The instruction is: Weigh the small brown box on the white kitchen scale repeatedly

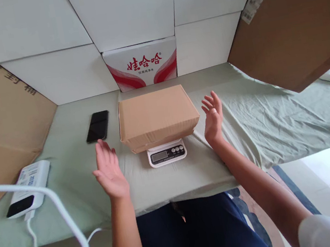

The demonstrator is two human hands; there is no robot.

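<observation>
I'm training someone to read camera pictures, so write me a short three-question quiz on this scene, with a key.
1. True or false: the left hand is touching the brown box in the middle.

2. What does that box rest on?
a) a power bank
b) a digital scale
c) the floor

3. Fill the gap: from the person's viewpoint, the phone lies to the ____ of that box.

Key: 1. False; 2. b; 3. left

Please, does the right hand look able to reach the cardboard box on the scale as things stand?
Probably yes: the right hand is open beside the cardboard box, and no object shows in the gap between them.
</observation>
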